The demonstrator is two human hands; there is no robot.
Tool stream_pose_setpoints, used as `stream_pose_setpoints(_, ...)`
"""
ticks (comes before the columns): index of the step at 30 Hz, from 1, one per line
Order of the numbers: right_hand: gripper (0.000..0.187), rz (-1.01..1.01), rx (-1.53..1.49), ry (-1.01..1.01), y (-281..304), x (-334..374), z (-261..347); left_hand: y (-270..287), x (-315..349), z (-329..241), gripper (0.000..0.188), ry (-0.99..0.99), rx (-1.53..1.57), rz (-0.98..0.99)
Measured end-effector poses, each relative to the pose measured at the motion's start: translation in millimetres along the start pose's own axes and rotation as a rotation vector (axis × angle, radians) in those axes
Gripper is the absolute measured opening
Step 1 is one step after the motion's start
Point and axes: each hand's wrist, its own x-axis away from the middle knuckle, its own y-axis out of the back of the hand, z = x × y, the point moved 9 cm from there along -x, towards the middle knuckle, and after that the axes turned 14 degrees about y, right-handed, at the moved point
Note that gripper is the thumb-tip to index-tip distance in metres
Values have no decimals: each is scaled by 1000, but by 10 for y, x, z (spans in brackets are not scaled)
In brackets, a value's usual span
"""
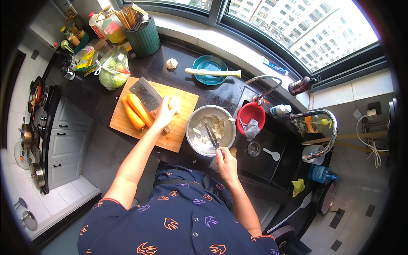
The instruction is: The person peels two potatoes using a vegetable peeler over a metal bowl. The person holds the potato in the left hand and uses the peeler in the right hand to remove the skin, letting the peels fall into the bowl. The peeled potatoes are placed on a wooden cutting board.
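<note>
My right hand [226, 162] grips a small knife [211, 135], its blade pointing away over the metal bowl [190, 138]. Pale peelings or cut pieces [217, 126] lie inside that bowl. Above the wooden cutting board [171, 142], my left hand [165, 112] has its fingers closed round something pale, too blurred to name. Beside this hand a cleaver [145, 93] rests flat on the board, its handle end hidden by the hand. Two carrots [134, 112] lie to the left of my wrist, and small brownish pieces [168, 128] sit just right of it.
Behind the board are a garlic bulb [171, 63] and a teal plate [209, 63] with a long pale stalk [221, 73] across it. A bag of vegetables [114, 70] stands at left. Right of the bowl are a red basin [245, 114], a sink and a faucet [330, 123].
</note>
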Motion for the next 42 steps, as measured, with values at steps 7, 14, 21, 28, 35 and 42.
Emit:
stream_pose_setpoints(7,22,-25,-10,27,-7,24,57,-205,-292,-463,48,-50,-310,22)
stream_pose_setpoints(14,25,-64,4,-10,-8,63,-129,98,-272,-215,29,42,-308,-71)
stream_pose_setpoints(21,25,-16,-14,-19,8,10,-181,30,-23,-201,15,-5,-723,-40)
stream_pose_setpoints(28,24,-51,-39,-28,94,46,-177,-90,-69,-110,9,19,-739,16)
stream_pose_setpoints(35,25,-92,41,-34,134,160,-206,-276,-166,126,8,-181,-917,8)
stream_pose_setpoints(42,27,-150,313,132,302,146,66,-153,-118,144,19,-136,-665,-50)
